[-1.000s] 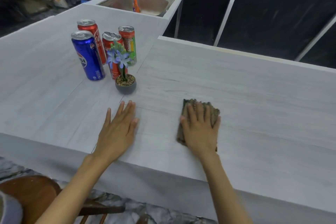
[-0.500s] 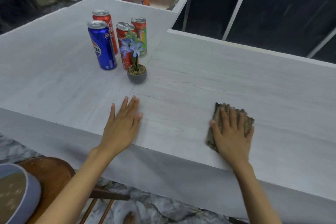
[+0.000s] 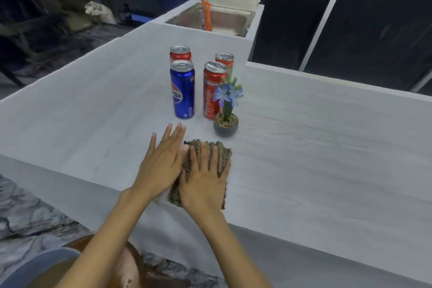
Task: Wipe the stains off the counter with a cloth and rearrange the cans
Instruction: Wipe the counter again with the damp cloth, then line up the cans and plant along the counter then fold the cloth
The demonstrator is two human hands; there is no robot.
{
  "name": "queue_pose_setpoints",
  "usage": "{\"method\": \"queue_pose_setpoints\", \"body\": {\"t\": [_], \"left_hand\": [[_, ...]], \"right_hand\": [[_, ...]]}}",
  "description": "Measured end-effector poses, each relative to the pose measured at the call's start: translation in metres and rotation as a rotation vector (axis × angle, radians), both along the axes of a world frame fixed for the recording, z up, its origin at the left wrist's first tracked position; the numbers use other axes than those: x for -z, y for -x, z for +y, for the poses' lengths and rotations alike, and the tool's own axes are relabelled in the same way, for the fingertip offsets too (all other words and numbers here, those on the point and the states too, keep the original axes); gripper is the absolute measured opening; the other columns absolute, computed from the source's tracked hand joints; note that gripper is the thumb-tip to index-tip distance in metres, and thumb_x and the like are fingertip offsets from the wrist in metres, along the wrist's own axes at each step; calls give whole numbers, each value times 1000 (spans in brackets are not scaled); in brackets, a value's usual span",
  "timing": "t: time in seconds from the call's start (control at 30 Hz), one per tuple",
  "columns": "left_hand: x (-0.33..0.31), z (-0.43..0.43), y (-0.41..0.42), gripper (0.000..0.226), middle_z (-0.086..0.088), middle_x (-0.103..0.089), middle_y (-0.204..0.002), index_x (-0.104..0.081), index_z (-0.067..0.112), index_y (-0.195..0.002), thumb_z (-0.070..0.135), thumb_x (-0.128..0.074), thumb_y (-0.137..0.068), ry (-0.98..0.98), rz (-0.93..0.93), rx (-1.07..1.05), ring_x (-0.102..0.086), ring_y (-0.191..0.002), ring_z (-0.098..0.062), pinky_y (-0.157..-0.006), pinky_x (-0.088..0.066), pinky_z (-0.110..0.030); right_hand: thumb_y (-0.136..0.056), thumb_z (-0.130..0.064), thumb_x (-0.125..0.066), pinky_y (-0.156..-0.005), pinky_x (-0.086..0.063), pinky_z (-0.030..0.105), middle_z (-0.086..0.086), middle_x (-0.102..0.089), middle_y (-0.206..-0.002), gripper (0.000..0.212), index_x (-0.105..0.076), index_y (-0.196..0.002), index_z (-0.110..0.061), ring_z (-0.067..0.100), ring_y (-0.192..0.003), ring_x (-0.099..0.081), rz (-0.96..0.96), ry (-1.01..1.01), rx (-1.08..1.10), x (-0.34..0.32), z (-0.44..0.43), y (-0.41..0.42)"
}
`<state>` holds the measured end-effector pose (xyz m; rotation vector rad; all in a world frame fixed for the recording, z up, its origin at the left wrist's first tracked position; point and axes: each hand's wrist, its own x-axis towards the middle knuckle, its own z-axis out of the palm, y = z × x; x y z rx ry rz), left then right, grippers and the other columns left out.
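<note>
Here, right hand (image 3: 205, 177) lies flat, fingers straight, pressing the cloth (image 3: 224, 150) onto the desk (image 3: 327, 170); left hand (image 3: 161, 166), likewise flat, rests at its 9 o'clock; four cans (image 3: 182, 91) stand at 12 o'clock.

Blue can (image 3: 182, 89); red can (image 3: 212, 91); brown speckled cloth (image 3: 223, 155); pale grey counter (image 3: 327, 159).

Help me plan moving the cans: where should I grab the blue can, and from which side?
Grip the blue can round its middle, coming from its left. It stands upright, with a red can behind it and a second red can close on its right, so the left looks freest.
</note>
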<state>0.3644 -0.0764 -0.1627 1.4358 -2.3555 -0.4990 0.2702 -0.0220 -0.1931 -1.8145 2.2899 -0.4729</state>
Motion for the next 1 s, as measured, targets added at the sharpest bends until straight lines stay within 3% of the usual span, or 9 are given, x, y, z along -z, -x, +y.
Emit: {"method": "queue_pose_setpoints", "body": {"t": [0.2, 0.3, 0.37, 0.43, 0.5, 0.6, 0.67, 0.83, 1.0], "left_hand": [[0, -21, -23, 52, 10, -2, -158, -3, 25, -149, 37, -16, -100, -61, 31, 7, 11, -140, 4, -117, 14, -27], [-5, -26, -21, 51, 9, -3, -158, -3, 25, -149, 36, -16, -100, -69, 30, 46, 9, -144, -1, -118, 12, -29], [-13, -30, -17, 51, 9, -6, -158, -6, 25, -149, 34, -18, -100, -44, 62, 88, 7, -143, 0, -118, 11, -28], [-27, -37, -12, 48, 7, -18, -156, -21, 25, -147, 31, -24, -100, 16, 185, 93, -4, -145, -3, -119, 1, -27], [-46, -45, -6, 40, 4, -37, -149, -45, 22, -137, 24, -37, -98, 128, 349, 60, -26, -142, -10, -115, -17, -26], [-76, -62, 7, 33, -2, -52, -138, -60, 18, -123, 13, -54, -91, 304, 435, 36, -43, -131, -19, -107, -34, -32], [-92, -78, 17, 36, -4, -53, -136, -61, 19, -122, 11, -60, -87, 383, 420, 36, -44, -129, -22, -105, -35, -35], [-105, -120, 39, 50, -3, -41, -143, -50, 21, -131, 25, -64, -83, 314, 268, -17, -35, -133, -23, -106, -34, -38], [-86, -142, 48, 57, -10, -41, -135, -45, 20, -131, 22, -69, -80, 35, 398, -63, -44, -124, -28, -91, -40, -30]], "right_hand": [[-98, -41, -17, -107, 26, 51, -1, 22, -155, 58, 20, -141, -25, 25, -141, 27, 13, -97, 14, -4, -27, -34], [-99, -38, -16, -111, 21, 52, -4, 16, -157, 53, 5, -148, -30, 21, -144, 21, -79, -150, -7, -15, -28, -32], [-100, -39, -18, -117, 7, 49, -6, -3, -159, 48, -17, -147, -31, 16, -147, 5, -318, -149, 1, -36, -26, -22], [-98, -42, -26, -111, -27, 43, -3, -42, -146, 42, -47, -134, -33, 18, -137, -34, -491, -70, 42, -65, -24, -5], [-94, -43, -38, -85, -49, 32, -8, -69, -106, 34, -66, -110, -32, 10, -103, -61, -565, 106, 61, -100, -25, 17], [-89, -32, -54, -67, -46, 6, -23, -66, -83, 21, -71, -100, -27, -11, -79, -61, -580, 426, 33, -149, -43, 45], [-87, -31, -58, -72, -46, 10, -13, -69, -97, 21, -68, -104, -24, -2, -85, -61, -438, 521, 85, -171, -68, 61], [-74, -52, -67, -99, -43, 45, 8, -50, -131, 71, -41, -133, -21, 27, -120, -48, -8, 49, 160, -180, -128, 89], [-66, -60, -71, -90, -47, 38, 8, -58, -126, 84, -37, -130, -17, 27, -107, -58, -5, -285, 79, -168, -162, 97]]}}
